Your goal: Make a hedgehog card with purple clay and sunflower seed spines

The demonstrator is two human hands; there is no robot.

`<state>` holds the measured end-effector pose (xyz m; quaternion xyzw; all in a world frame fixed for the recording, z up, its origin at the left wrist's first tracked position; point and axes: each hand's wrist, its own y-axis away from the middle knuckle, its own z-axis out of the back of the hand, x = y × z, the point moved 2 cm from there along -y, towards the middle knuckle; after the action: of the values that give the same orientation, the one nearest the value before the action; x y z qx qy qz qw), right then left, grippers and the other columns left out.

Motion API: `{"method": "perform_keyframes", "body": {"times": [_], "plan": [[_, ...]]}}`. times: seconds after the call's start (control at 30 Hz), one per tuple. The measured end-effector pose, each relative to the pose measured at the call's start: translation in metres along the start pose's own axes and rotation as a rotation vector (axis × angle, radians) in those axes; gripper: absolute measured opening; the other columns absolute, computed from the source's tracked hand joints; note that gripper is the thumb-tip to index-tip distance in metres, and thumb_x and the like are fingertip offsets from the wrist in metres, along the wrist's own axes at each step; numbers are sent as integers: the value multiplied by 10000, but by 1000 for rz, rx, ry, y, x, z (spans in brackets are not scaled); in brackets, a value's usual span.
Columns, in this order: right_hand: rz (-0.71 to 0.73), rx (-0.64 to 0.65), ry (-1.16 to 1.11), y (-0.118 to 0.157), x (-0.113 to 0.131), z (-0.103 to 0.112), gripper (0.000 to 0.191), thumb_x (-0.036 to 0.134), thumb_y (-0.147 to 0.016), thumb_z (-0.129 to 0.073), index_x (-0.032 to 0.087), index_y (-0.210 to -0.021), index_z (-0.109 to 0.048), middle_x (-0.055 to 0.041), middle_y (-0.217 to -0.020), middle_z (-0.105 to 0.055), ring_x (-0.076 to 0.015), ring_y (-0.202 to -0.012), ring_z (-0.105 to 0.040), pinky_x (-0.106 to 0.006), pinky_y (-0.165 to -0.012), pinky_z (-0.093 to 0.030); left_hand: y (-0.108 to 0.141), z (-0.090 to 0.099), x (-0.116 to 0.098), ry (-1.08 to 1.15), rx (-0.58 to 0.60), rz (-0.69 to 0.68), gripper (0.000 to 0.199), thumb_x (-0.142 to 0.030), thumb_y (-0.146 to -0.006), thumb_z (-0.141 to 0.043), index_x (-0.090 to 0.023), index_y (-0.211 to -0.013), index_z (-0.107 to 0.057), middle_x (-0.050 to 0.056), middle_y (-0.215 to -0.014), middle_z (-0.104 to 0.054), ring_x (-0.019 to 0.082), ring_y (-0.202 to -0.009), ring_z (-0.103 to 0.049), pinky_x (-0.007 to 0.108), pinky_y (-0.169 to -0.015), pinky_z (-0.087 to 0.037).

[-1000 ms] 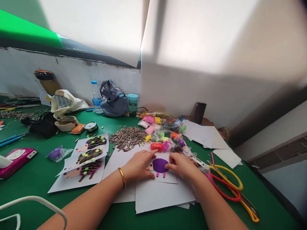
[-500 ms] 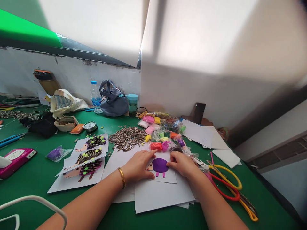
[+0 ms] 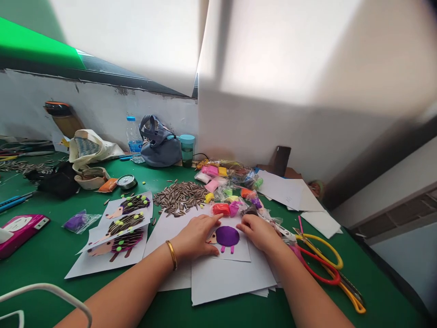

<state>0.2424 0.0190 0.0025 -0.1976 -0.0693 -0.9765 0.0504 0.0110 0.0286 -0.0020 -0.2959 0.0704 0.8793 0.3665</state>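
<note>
Both my hands rest on a white card with a paper hedgehog (image 3: 221, 239), whose body is a round purple clay disc (image 3: 227, 236). My left hand (image 3: 195, 236) lies flat beside the hedgehog's face, fingertips near a red clay block (image 3: 221, 209). At the disc's right edge, my right hand (image 3: 257, 232) touches the card with curled fingers. Neither hand visibly holds anything. A gold bangle (image 3: 171, 255) circles my left wrist. Stacked white paper (image 3: 232, 278) lies under both hands.
Finished seed-covered hedgehog cards (image 3: 119, 225) lie to the left, and a heap of sunflower seeds (image 3: 180, 197) lies ahead. Clay packets (image 3: 228, 182) crowd the far side. Red-and-yellow-handled scissors (image 3: 319, 262) lie to the right on the green table (image 3: 44, 269).
My right hand has drawn back from the top of the purple disc to its right edge, showing more of the disc. The whole view has shifted slightly.
</note>
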Motion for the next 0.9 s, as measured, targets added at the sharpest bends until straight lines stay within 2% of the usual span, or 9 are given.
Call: {"method": "perform_keyframes", "body": {"times": [0.1, 0.27, 0.4, 0.53, 0.6, 0.7, 0.8, 0.87, 0.9], "plan": [[14, -77, 39, 2, 4, 2, 239, 364, -943, -450, 223, -900, -639, -33, -950, -655, -170, -851, -577, -266, -616, -272, 0, 0, -1, -6, 0, -6, 1093, -370, -549, -876, -318, -1464, -281, 39, -1291, -604, 296, -1194, -491, 418, -1002, -360], [1, -96, 92, 5, 3, -2, 148, 289, -905, -517, 234, -978, -634, -41, -999, -628, -189, -917, -580, -275, -672, -305, 1, 0, -2, -28, 7, -11, 1094, -373, -550, -881, -303, -1466, -287, 67, -1307, -585, 295, -1206, -489, 414, -1006, -363], [26, -101, 56, 4, -1, -8, 73, 245, -876, -545, 209, -879, -608, -44, -958, -607, -185, -885, -567, -275, -711, -330, 1, -1, -1, -32, 4, -21, 1095, -377, -546, -883, -296, -1465, -293, 77, -1301, -587, 298, -1208, -493, 420, -1015, -363], [52, -106, 9, 1, -2, -9, 83, 213, -863, -531, 200, -790, -566, -46, -915, -590, -181, -847, -550, -275, -708, -342, 2, -1, -1, -30, 0, -35, 1073, -408, -551, -876, -293, -1460, -317, 88, -1321, -574, 307, -1211, -500, 433, -1017, -371], [57, -117, -66, 0, -1, -7, 90, 209, -874, -495, 204, -798, -543, -34, -877, -593, -174, -801, -545, -272, -685, -345, 2, 2, -2, -40, -43, -43, 1018, -469, -557, -860, -287, -1433, -376, 98, -1355, -546, 316, -1229, -487, 445, -1026, -367], [97, -134, -252, 2, 4, -4, 81, 239, -901, -450, 216, -847, -506, -4, -817, -594, -162, -741, -535, -265, -656, -354, 2, 11, -4, -50, -199, -3, 827, -524, -632, -799, -286, -1358, -484, 91, -1351, -546, 308, -1239, -476, 454, -1039, -360], [168, -160, -412, 5, 11, -3, 110, 299, -917, -445, 222, -855, -491, 10, -800, -579, -158, -730, -517, -265, -656, -365, 2, 18, -4, 4, -358, 85, 652, -431, -710, -764, -299, -1306, -537, 65, -1306, -581, 283, -1228, -491, 448, -1052, -357], [195, -190, -492, 7, 15, -4, 134, 324, -916, -452, 219, -847, -497, 9, -793, -562, -158, -729, -499, -267, -658, -367, 1, 17, -2, 161, -357, 184, 578, -365, -715, -754, -282, -1257, -569, 56, -1195, -641, 264, -1121, -574, 411, -956, -449], [198, -206, -542, 7, 17, -5, 144, 335, -912, -460, 216, -841, -500, 8, -789, -554, -158, -728, -492, -268, -657, -367, 0, 15, 0, 283, -312, 256, 521, -353, -718, -740, -258, -1208, -592, 52, -1083, -676, 248, -994, -633, 376, -842, -505]]}}
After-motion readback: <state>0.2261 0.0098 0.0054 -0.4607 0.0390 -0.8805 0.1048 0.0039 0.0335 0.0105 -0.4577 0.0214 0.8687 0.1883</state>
